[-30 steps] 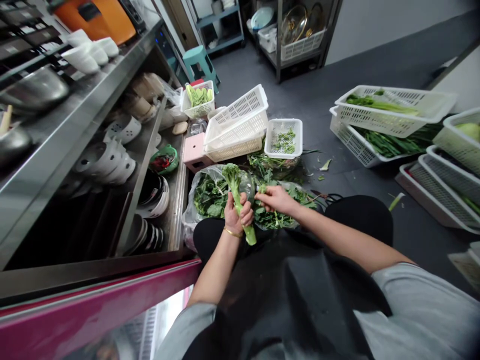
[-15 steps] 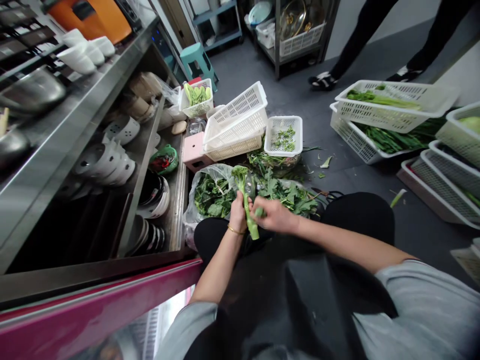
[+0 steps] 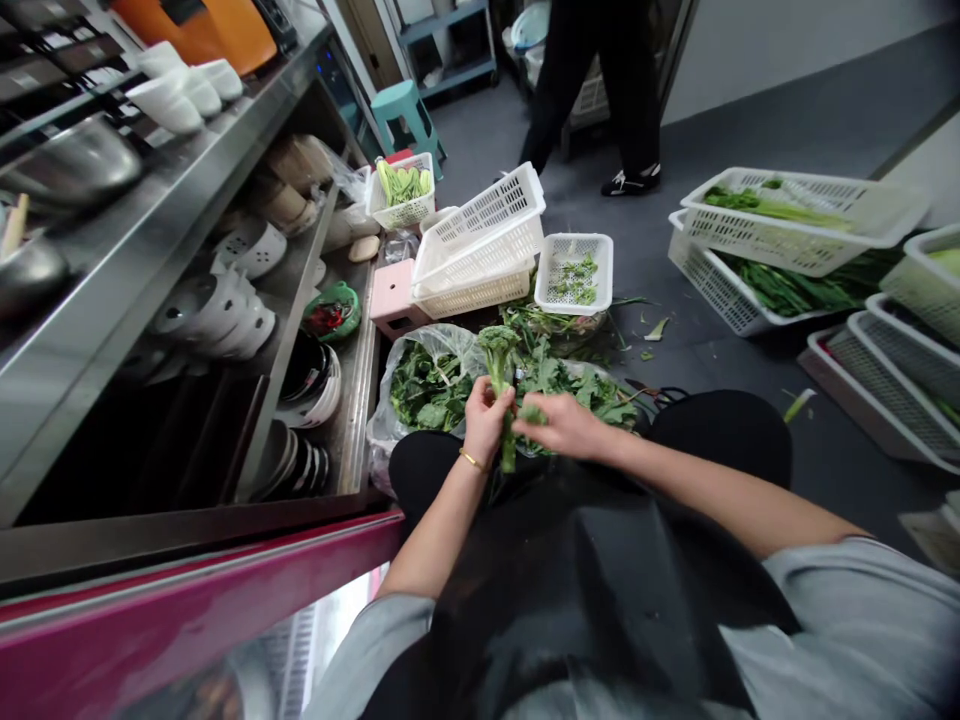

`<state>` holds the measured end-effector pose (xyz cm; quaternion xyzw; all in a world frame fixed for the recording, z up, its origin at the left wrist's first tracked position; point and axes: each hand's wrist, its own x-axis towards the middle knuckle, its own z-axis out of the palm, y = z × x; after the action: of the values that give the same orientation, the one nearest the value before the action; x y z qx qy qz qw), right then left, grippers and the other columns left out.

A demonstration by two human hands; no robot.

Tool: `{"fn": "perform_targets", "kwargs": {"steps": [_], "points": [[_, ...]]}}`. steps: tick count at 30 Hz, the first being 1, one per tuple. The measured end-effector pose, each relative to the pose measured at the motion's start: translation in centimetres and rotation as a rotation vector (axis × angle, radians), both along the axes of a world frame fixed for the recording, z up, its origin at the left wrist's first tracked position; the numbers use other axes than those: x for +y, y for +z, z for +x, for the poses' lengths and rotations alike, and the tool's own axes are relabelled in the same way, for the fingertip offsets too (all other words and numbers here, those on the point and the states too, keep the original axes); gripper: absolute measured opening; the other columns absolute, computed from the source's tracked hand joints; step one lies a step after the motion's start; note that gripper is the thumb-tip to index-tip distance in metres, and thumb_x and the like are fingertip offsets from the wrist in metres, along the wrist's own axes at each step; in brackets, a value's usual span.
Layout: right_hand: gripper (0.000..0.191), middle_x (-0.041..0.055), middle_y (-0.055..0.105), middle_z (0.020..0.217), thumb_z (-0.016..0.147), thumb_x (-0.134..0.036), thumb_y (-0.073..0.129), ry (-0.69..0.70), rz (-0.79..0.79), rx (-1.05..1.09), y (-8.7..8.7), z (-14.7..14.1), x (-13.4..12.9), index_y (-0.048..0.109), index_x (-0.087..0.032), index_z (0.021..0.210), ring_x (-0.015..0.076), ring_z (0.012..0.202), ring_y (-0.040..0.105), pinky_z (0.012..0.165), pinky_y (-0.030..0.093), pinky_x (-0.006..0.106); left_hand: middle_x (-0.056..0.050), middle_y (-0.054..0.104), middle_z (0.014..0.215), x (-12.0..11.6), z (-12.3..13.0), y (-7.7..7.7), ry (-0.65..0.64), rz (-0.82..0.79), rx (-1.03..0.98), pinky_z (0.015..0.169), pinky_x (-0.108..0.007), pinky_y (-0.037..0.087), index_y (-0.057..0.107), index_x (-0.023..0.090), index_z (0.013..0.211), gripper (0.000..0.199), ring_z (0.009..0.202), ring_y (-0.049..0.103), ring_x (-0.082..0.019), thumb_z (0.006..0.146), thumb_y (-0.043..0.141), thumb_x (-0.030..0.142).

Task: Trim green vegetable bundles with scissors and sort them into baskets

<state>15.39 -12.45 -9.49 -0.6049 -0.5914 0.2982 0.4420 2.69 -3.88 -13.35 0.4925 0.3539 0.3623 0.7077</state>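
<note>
My left hand (image 3: 485, 420) is closed round the stem of a broccoli stalk (image 3: 498, 350), its floret head up and its cut end down. Just to the right, my right hand (image 3: 559, 425) is closed by the stem, with a green thing at its fingertips that is too blurred to make out. Beyond my hands, a clear plastic bag (image 3: 379, 405) holds dark leafy greens (image 3: 429, 385). More leaves (image 3: 592, 392) lie in a heap to the right of it. A small white basket (image 3: 544, 270) with a few green bits stands behind that heap.
Empty white baskets (image 3: 480, 240) lean on a pink stool (image 3: 391, 292). A steel shelf (image 3: 195, 170) with bowls runs along the left. Stacked baskets of vegetables (image 3: 787, 255) stand at the right. Another person's legs (image 3: 630, 90) are at the back. Scraps (image 3: 656, 330) lie on the floor.
The broccoli stalk has gone from slanting to nearly upright, and my right hand has shifted slightly right. The other person has walked from the right to the back middle.
</note>
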Motion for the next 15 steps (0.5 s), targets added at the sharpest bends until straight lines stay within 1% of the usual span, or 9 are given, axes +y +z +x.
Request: {"fn": "perform_targets", "kwargs": {"steps": [2,4,6,8,10,12,13,14,15], "points": [[0.029,-0.0010,0.056,0.057,0.084,-0.046,0.058,-0.169,-0.058,-0.031,0.2,1.0,1.3,0.054,-0.019,0.075,0.0129,0.054,0.052,0.056,0.038,0.024,0.002,0.060,0.074,-0.5,0.0,0.1,0.005,0.037,0.065,0.052,-0.019,0.041,0.058,0.021,0.089,0.029,0.057,0.054,-0.010,0.068,0.077,0.024],[0.031,-0.0014,0.054,0.052,0.084,-0.048,0.058,-0.293,-0.117,-0.069,0.1,2.1,3.3,0.051,-0.020,0.073,0.0135,0.053,0.052,0.056,0.038,0.024,-0.001,0.061,0.082,-1.1,-0.1,0.2,0.071,0.080,0.102,0.056,-0.019,0.042,0.061,0.021,0.090,0.029,0.067,0.057,-0.013,0.067,0.077,0.016],[0.031,-0.0010,0.053,0.052,0.085,-0.047,0.058,-0.302,-0.143,-0.111,-0.1,2.5,4.7,0.049,-0.020,0.071,0.0139,0.053,0.052,0.058,0.039,0.025,-0.004,0.061,0.089,-1.5,-0.1,0.2,0.140,0.111,0.098,0.060,-0.019,0.043,0.064,0.021,0.092,0.030,0.078,0.059,-0.015,0.066,0.076,0.011],[0.026,0.0020,0.057,0.058,0.087,-0.041,0.055,-0.295,-0.099,-0.205,-0.4,1.8,4.9,0.050,-0.019,0.073,0.0148,0.057,0.055,0.061,0.041,0.025,-0.003,0.062,0.085,-1.4,0.0,0.0,0.108,0.075,0.101,0.059,-0.020,0.042,0.064,0.021,0.096,0.031,0.076,0.060,-0.016,0.068,0.074,0.012],[0.019,0.0059,0.060,0.067,0.086,-0.034,0.052,-0.192,0.040,-0.326,-0.6,0.3,3.8,0.052,-0.018,0.075,0.0162,0.065,0.057,0.064,0.042,0.026,0.000,0.060,0.074,-0.8,0.0,-0.4,0.034,-0.026,0.103,0.055,-0.020,0.041,0.063,0.020,0.095,0.027,0.065,0.058,-0.014,0.070,0.072,0.014],[0.016,0.0077,0.062,0.072,0.083,-0.033,0.052,0.045,0.208,-0.369,-0.8,-1.1,2.3,0.054,-0.018,0.077,0.0173,0.071,0.059,0.066,0.044,0.027,0.002,0.057,0.063,0.1,0.0,-0.5,-0.015,-0.172,0.097,0.051,-0.020,0.040,0.060,0.017,0.089,0.019,0.054,0.055,-0.012,0.073,0.070,0.017],[0.017,0.0072,0.061,0.072,0.082,-0.034,0.053,0.150,0.260,-0.328,-0.9,-1.5,1.7,0.055,-0.018,0.077,0.0170,0.071,0.059,0.066,0.045,0.027,0.002,0.055,0.061,0.6,-0.2,-0.4,-0.021,-0.248,0.062,0.048,-0.019,0.039,0.058,0.016,0.086,0.016,0.050,0.052,-0.010,0.075,0.069,0.021],[0.019,0.0058,0.061,0.070,0.082,-0.037,0.053,0.188,0.264,-0.239,-1.1,-1.6,1.2,0.055,-0.019,0.077,0.0161,0.068,0.058,0.064,0.046,0.026,0.003,0.052,0.058,1.0,-0.5,-0.2,-0.041,-0.328,0.004,0.045,-0.018,0.037,0.055,0.016,0.084,0.016,0.045,0.048,-0.009,0.078,0.067,0.026],[0.022,0.0038,0.059,0.066,0.082,-0.040,0.054,0.141,0.214,-0.105,-1.2,-1.3,1.1,0.054,-0.019,0.077,0.0148,0.062,0.057,0.059,0.046,0.025,0.004,0.049,0.057,1.2,-0.8,0.1,-0.090,-0.405,-0.071,0.040,-0.018,0.034,0.052,0.017,0.083,0.019,0.040,0.044,-0.007,0.081,0.064,0.032]]}}
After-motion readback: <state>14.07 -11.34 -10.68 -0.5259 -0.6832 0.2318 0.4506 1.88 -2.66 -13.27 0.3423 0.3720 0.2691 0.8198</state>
